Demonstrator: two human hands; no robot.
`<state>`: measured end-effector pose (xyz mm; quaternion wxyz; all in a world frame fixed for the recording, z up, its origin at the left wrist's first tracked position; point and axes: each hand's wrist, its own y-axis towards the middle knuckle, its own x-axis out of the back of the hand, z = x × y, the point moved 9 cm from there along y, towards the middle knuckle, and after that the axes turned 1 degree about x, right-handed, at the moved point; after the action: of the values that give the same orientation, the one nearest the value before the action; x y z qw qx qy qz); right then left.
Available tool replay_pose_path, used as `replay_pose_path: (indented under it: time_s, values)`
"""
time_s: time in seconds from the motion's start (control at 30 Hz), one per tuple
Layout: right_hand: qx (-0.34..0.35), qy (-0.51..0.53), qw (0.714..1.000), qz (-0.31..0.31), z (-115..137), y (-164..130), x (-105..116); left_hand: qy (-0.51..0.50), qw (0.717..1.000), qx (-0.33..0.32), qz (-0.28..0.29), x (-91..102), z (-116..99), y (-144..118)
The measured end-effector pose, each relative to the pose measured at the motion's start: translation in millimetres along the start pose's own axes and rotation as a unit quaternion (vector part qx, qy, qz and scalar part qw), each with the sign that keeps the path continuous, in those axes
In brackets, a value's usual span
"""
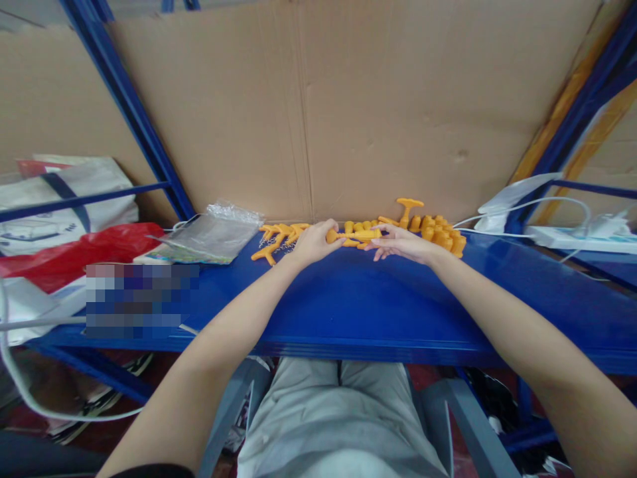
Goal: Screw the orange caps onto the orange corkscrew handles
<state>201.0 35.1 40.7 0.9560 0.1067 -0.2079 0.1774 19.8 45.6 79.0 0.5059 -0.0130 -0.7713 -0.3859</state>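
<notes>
Because it likely needs steadying at both ends, 1 yellow piece sits pinched by my left hand and right hand, T-shaped handles within reach.

The held part is yellow, the T-shaped handles yellow-orange, the work surface solid blue, and the cardboard panel plain brown.
</notes>
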Motion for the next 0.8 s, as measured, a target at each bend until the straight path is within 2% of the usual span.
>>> replay_pose_path:
  time_s: [0.23, 0.43, 0.53, 0.67, 0.8]
  values:
    - [-0.017, 0.005, 0.999, -0.027, -5.7, 3.6, 0.1, -0.008, 1.000, 0.000, -0.014, 3.4, 0.2, 0.4]
    - [-0.056, -0.015, 0.996, -0.063, -11.4, 3.3, 8.9, -0.012, 1.000, -0.005, -0.015, 5.7, -5.7, 0.0]
    - [-0.034, -0.028, 0.997, -0.070, -8.7, 2.3, 15.0, -0.009, 1.000, 0.002, -0.014, 5.6, -3.9, 0.2]
    - [0.002, 0.007, 0.998, -0.070, -5.6, 1.0, 19.5, -0.015, 1.000, 0.005, -0.012, 6.1, -1.4, 0.3]
    - [0.010, 0.024, 0.998, -0.063, -2.0, 0.1, 16.5, -0.020, 1.000, -0.009, -0.019, 8.3, -4.1, -0.4]
